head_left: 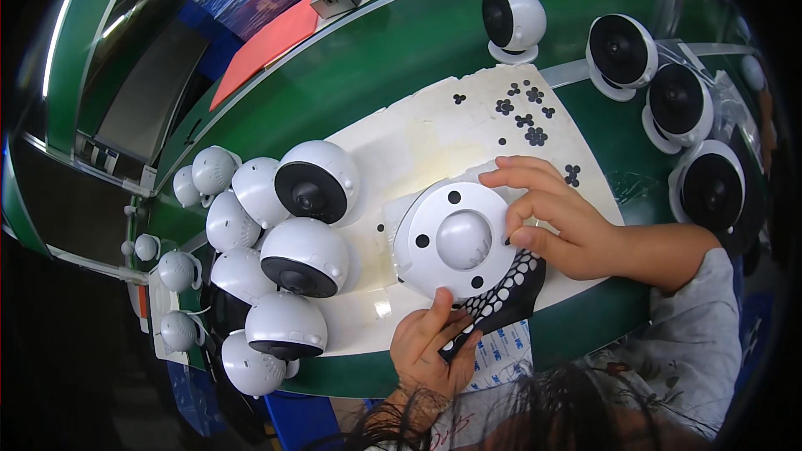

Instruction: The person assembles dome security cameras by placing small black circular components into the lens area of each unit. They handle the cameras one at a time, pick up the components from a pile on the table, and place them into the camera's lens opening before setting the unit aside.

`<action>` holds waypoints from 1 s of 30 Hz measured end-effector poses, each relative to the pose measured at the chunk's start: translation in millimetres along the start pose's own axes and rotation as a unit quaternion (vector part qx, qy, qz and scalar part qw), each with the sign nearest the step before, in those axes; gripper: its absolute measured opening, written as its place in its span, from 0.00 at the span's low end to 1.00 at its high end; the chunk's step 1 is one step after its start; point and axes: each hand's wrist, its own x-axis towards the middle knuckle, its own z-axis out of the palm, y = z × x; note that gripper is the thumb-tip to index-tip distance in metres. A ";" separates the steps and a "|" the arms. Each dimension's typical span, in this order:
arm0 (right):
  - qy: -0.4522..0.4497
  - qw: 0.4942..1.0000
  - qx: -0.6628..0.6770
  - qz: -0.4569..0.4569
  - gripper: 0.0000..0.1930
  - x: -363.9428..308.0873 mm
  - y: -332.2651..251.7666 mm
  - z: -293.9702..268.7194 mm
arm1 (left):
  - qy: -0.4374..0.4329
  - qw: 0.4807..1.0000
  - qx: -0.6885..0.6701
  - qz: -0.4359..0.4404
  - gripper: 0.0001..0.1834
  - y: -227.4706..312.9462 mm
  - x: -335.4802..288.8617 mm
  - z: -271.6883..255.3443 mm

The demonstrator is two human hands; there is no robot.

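A white ball-shaped camera lies face down in front of me, its round white base (412, 259) turned up. Three black round pads sit on the base's ring. My right hand (561, 221) pinches a small black round pad (507, 240) against the ring's right edge, its other fingers raised. Below the base, my left hand (428, 344) grips a black sheet of stick-on pads (507, 304) dotted with white round gaps. One left fingertip rests at the base's lower rim. The sheet's far end passes under the base.
Several white cameras (305, 255) with black fronts crowd the left; more (622, 52) stand at the far right. Black pad scraps (524, 120) stick to the cream board (401, 138) on the green table (401, 29). Printed backing paper (505, 357) lies at the near edge.
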 end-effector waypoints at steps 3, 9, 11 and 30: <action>0.000 1.000 -0.010 -0.001 0.05 0.0 -0.8 0.2 | -0.009 1.000 0.007 -0.001 0.30 0.4 1.2 -0.4; 0.006 0.979 -0.182 -0.089 0.07 -6.0 -1.1 -6.1 | -0.012 1.000 0.019 -0.001 0.35 1.3 1.7 -0.4; 0.018 0.958 -0.245 -0.146 0.09 -10.2 1.7 -7.3 | -0.002 1.000 0.021 0.002 0.35 -0.1 0.1 0.6; 0.135 0.905 -0.403 -0.032 0.11 110.0 145.8 -16.7 | -0.145 0.979 -0.035 0.138 0.20 -2.3 11.0 -6.5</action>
